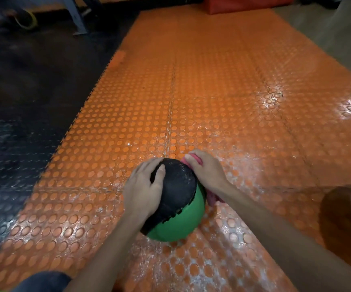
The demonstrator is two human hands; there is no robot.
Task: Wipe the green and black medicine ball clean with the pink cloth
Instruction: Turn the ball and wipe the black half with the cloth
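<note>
The green and black medicine ball [177, 204] rests on the orange studded mat [212, 102], its black part turned up and away, its green part toward me. My left hand [144, 186] lies flat on the ball's left side, fingers spread over the black part. My right hand [207, 171] presses the pink cloth [211, 200] against the ball's right side. Only bits of the cloth show, above the fingers and below the wrist.
A dark studded floor [23, 123] borders the mat on the left. A red padded block [244, 4] and a grey metal frame leg [76, 15] stand at the far end. A dark round object [347, 207] sits at the right edge. My knee [44, 281] shows bottom left.
</note>
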